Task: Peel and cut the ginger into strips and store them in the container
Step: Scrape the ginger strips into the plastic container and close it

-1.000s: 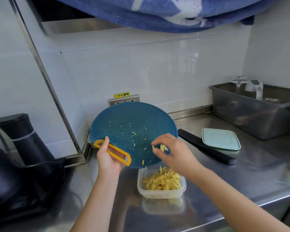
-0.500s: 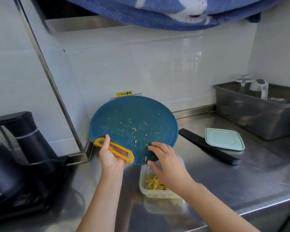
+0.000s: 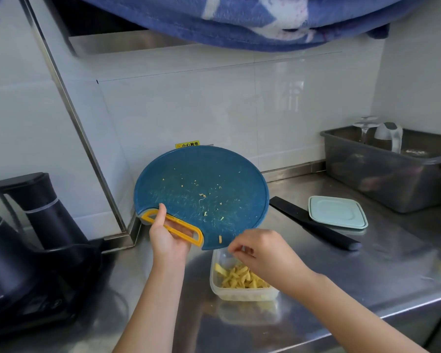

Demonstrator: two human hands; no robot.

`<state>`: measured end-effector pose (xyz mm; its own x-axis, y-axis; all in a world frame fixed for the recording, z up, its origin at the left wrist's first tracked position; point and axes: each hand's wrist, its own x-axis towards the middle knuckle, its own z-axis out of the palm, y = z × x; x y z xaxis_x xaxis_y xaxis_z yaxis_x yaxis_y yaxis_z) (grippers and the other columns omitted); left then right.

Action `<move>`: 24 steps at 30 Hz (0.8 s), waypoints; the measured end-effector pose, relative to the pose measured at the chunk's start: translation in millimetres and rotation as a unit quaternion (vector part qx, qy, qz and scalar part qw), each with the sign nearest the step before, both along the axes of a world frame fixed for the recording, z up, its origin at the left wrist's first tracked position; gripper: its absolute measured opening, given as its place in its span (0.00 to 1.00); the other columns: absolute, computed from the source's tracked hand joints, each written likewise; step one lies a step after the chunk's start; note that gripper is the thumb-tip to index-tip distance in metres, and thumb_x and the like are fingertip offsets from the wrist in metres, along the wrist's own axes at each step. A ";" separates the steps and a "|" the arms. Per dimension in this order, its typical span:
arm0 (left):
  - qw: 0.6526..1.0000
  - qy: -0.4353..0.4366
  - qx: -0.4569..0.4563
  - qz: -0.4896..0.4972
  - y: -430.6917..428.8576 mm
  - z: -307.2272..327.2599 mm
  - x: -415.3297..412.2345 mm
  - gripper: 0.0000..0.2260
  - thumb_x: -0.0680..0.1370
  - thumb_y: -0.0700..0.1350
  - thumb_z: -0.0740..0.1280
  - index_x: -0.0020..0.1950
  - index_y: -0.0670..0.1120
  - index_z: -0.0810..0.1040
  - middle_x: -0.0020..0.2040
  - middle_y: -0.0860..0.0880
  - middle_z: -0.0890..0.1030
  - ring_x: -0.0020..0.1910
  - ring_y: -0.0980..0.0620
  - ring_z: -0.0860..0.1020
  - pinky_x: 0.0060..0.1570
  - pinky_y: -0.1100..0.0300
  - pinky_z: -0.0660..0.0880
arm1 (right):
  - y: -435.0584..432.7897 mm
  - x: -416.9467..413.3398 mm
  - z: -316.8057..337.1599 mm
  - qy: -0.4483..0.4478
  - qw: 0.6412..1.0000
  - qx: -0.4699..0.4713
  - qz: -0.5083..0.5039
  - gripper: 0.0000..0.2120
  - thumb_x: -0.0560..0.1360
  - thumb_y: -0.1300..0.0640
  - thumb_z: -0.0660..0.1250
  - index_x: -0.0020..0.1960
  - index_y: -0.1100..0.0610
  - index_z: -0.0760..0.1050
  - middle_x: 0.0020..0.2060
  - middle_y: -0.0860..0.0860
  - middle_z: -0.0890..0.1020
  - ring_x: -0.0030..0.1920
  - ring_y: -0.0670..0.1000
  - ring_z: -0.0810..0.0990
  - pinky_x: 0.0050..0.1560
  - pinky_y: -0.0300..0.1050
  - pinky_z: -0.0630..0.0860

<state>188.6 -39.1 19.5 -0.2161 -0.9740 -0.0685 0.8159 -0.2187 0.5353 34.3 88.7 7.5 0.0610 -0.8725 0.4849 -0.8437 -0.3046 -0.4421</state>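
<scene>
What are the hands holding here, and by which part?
The left hand grips the blue cutting board by its yellow handle. The right hand hovers curled over the container; whether it pinches anything cannot be told.

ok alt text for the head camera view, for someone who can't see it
A person's left hand grips the yellow handle of a round blue cutting board, tilted above a clear container of ginger strips on a steel counter. The right hand hovers over the container, fingers curled; a pale lid lies to the right.

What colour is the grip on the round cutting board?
Yellow-orange grip, against the dark blue cutting board; the head view shows it, held by the left hand.
</scene>
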 end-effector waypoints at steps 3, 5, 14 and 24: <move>1.000 -0.010 -0.008 -0.010 5.9 1.5 -1.0 0.12 0.79 0.51 0.62 0.59 0.48 0.77 0.52 0.45 0.84 0.49 0.44 0.83 0.46 0.47 0.77 | -14.4 5.2 24.2 -0.029 0.999 -0.005 0.026 0.02 0.73 0.57 0.72 0.43 0.55 0.83 0.38 0.46 0.81 0.40 0.45 0.76 0.42 0.37 0.73; 0.999 -0.007 -0.021 -0.024 7.9 1.1 -1.3 0.15 0.79 0.51 0.61 0.62 0.47 0.76 0.55 0.44 0.83 0.52 0.43 0.82 0.49 0.46 0.77 | -30.9 7.7 39.2 -0.038 0.998 -0.039 0.016 0.07 0.76 0.53 0.69 0.48 0.56 0.83 0.43 0.48 0.83 0.44 0.45 0.79 0.49 0.41 0.76; 0.998 -0.009 -0.044 -0.043 11.0 5.2 0.1 0.15 0.80 0.50 0.60 0.63 0.45 0.75 0.58 0.43 0.81 0.55 0.42 0.80 0.53 0.45 0.75 | -66.5 6.0 34.2 0.106 0.993 0.052 0.026 0.23 0.83 0.51 0.55 0.77 0.55 0.59 0.78 0.48 0.58 0.77 0.47 0.54 0.76 0.41 0.53; 0.999 -0.004 -0.040 -0.015 5.8 8.0 -3.9 0.12 0.80 0.49 0.61 0.61 0.48 0.76 0.55 0.46 0.83 0.52 0.44 0.82 0.48 0.46 0.77 | 2.3 -6.7 -18.3 0.161 0.981 -0.049 0.095 0.15 0.80 0.51 0.58 0.49 0.54 0.82 0.46 0.47 0.83 0.43 0.50 0.81 0.37 0.48 0.79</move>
